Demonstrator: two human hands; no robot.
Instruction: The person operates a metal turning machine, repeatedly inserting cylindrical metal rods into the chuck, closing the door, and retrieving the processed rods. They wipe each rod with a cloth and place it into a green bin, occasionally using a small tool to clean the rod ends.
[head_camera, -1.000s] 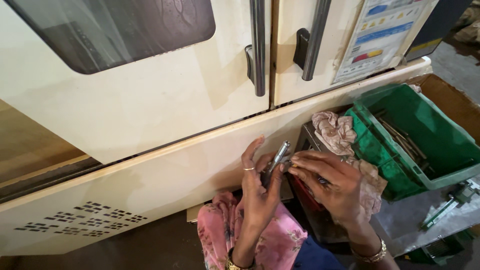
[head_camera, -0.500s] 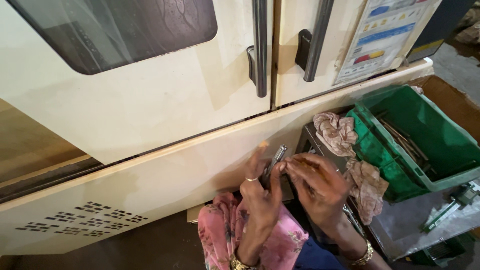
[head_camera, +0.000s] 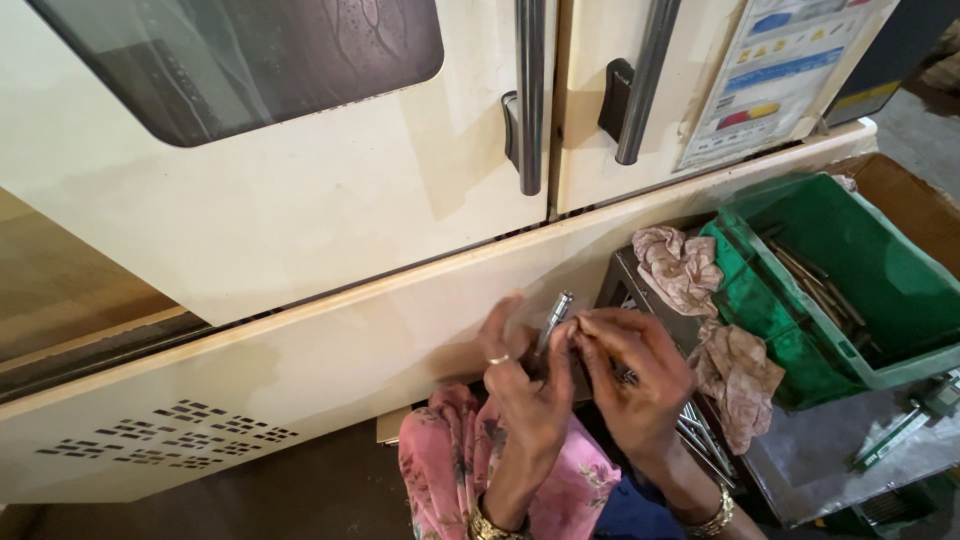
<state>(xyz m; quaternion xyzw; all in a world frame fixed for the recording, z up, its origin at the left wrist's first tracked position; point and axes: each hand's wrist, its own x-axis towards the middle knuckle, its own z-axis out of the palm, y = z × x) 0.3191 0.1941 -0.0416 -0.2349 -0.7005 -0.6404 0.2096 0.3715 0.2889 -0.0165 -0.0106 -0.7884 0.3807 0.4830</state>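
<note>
Both hands closed on one metal rod, lower centre.
Left hand and right hand pinching slim shiny rod; tip toward 1 o'clock, lower end hidden by fingers.

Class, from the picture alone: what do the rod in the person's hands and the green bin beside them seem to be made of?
Rod: probably metal, steel-like; silvery, shiny, with bright highlights, held by left hand and right hand.
Green bin: likely moulded plastic; even colour, ribbed rim, dull sheen.

Shiny metal rod, glossy green plastic bin.
</note>
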